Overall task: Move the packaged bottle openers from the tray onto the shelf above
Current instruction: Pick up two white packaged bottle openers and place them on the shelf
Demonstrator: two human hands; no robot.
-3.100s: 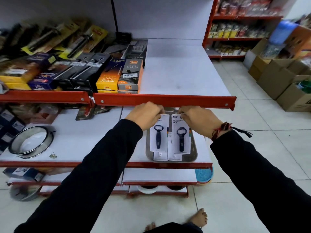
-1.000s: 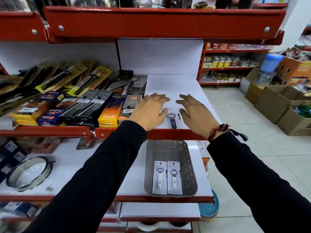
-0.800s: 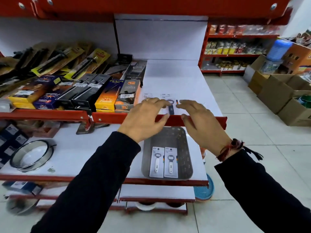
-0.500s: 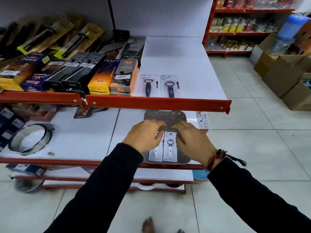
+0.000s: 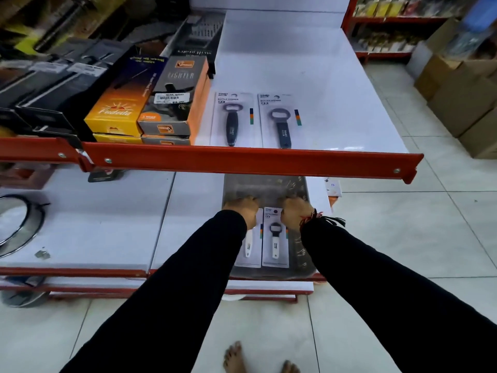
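Observation:
Two packaged bottle openers with white handles lie side by side in the grey tray (image 5: 269,188) on the lower shelf, the left one (image 5: 248,250) and the right one (image 5: 275,242). My left hand (image 5: 243,208) is curled over the top end of the left package. My right hand (image 5: 294,211) grips the top right corner of the right package. Both packages still rest flat in the tray. On the white shelf above (image 5: 295,63) lie two more packaged openers with dark handles (image 5: 232,122) (image 5: 282,125), close to its red front rail (image 5: 242,160).
Lighter boxes (image 5: 174,98) and other boxed goods fill the upper shelf's left part. A metal sieve ring (image 5: 16,224) sits at the lower shelf's left. Cardboard boxes (image 5: 462,103) stand on the tiled floor to the right. My bare feet show at the bottom.
Both hands left the dark-handled packages on the upper shelf, dropped to the tray and closed on the tops of the white-handled packages. The view tilted downward.

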